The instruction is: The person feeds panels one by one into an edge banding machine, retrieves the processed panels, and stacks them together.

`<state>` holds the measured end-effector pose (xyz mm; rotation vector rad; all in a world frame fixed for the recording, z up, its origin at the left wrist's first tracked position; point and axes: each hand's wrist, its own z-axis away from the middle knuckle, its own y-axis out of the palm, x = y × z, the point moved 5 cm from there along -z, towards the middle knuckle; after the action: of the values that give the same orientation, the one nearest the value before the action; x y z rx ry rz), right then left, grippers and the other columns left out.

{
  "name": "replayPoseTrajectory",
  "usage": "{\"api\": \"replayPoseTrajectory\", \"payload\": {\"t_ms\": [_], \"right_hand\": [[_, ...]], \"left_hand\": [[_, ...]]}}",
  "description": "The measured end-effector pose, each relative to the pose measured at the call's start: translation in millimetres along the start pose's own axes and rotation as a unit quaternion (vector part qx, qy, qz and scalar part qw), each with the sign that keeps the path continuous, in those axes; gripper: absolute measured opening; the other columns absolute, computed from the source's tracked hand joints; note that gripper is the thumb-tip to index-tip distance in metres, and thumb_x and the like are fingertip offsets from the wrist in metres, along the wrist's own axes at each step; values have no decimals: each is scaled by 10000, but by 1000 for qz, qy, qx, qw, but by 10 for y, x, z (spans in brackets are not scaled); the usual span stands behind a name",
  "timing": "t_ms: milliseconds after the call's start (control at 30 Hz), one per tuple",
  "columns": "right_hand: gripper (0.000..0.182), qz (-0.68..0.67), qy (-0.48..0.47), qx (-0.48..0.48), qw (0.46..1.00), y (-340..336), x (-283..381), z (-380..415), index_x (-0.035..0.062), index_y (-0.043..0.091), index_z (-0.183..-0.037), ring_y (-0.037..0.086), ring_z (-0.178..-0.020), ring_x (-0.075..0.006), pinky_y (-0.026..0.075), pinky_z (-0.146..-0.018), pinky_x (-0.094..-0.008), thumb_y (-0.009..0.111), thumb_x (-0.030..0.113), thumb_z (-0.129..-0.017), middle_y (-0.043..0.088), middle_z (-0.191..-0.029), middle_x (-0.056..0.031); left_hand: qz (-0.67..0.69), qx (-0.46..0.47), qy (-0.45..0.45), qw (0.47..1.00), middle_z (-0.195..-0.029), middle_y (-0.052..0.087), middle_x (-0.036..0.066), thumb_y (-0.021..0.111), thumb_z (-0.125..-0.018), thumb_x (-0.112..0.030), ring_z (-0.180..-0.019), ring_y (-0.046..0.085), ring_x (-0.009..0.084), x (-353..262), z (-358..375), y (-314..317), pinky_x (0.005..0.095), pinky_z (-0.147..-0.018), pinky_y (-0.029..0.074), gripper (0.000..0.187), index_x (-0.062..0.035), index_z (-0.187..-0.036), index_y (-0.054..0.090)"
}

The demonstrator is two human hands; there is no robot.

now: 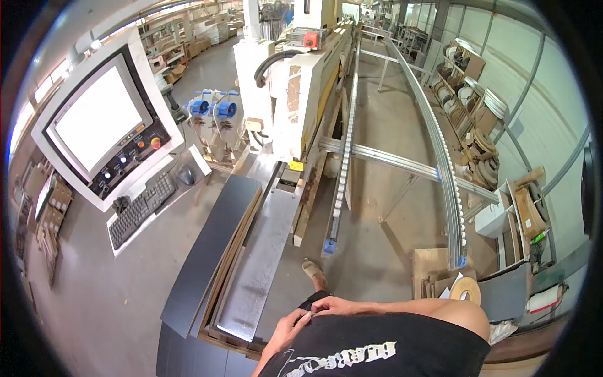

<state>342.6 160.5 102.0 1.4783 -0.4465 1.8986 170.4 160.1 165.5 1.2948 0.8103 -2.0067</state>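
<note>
My left hand (290, 325) and my right hand (331, 306) meet at the hem of the black shirt (389, 345), low in the head view. The fingers of both are closed and pinched together where they touch. Whatever lies between the fingertips is too small and too covered to name. Just left of my hands is the shiny metal bed (257, 270) of the long machine. Beside that bed lies a stack of dark grey panels (210, 251).
A control console with a bright screen (100, 119) and a keyboard (143, 210) stands at left. The white machine body (292, 107) rises ahead. Roller rails (445, 169) run away to the right. A tape roll (465, 291) and a shelf with curved pieces (480, 151) are along the right side.
</note>
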Motion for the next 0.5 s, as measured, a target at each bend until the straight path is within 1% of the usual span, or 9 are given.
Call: {"api": "replayPoseTrajectory", "payload": {"t_ms": [33,133,167,233,267,367,400,433,500], "right_hand": [[201,-1,11,-6,1000,1,-21,10,12,602,-997,508,-820,-48,429,-721,-252,592,211,-978,581,-846,28],[205,4,-57,-51,997,-71,34,30,13,592,-940,498,-784,-58,412,-696,-245,581,215,-976,566,-837,24],[216,-1,-78,-70,995,-115,67,48,16,588,-911,491,-768,-63,403,-682,-243,577,222,-975,559,-833,22],[190,-108,39,-88,990,-241,-43,153,27,584,-913,483,-733,-66,391,-647,-238,570,206,-977,549,-816,15],[178,-160,97,-99,977,-291,-103,223,33,582,-914,479,-715,-68,385,-630,-235,566,198,-979,543,-808,11],[163,-338,107,-118,927,-334,-84,397,40,591,-981,429,-647,-82,341,-566,-223,557,200,-975,487,-755,11],[185,-351,117,-120,921,-367,-135,453,33,578,-973,453,-656,-100,375,-595,-247,526,210,-993,497,-741,-5],[192,-348,134,-123,920,-382,-173,492,31,580,-977,457,-658,-102,377,-598,-247,525,215,-993,501,-744,-6],[206,-342,170,-129,915,-383,-213,596,28,583,-985,464,-662,-107,382,-602,-247,523,224,-994,509,-749,-8]], "left_hand": [[0,-2,-4,1000,-900,671,130,531,-993,-315,-869,627,205,26,1,19,326,-811,475,337,-3,-1085,619],[37,-86,20,995,-911,676,125,525,-996,-309,-882,622,187,-55,79,-26,318,-824,474,340,-2,-1109,619],[45,-118,5,992,-925,679,119,523,-997,-308,-895,618,181,-22,112,-79,312,-835,470,342,-3,-1119,618],[59,-176,-28,982,-954,685,109,519,-998,-305,-920,611,171,127,238,-204,299,-857,463,346,-4,-1140,616],[86,-227,-14,970,-797,637,65,502,-1009,-315,-749,586,138,315,295,-238,277,-703,472,343,-14,-1109,630],[292,-327,-53,897,-633,491,1,472,-1024,-318,-561,461,81,162,677,-405,237,-527,380,333,-32,-1065,636],[307,-369,-19,877,-605,425,-24,465,-1027,-327,-518,395,61,194,763,-472,227,-485,320,335,-36,-1046,631],[319,-411,14,854,-578,359,-48,458,-1031,-335,-475,329,41,231,872,-541,218,-444,260,340,-40,-1027,625],[378,-458,13,805,-563,341,-41,463,-1030,-345,-412,334,67,215,1154,-603,234,-389,251,346,-24,-1046,591]]}}
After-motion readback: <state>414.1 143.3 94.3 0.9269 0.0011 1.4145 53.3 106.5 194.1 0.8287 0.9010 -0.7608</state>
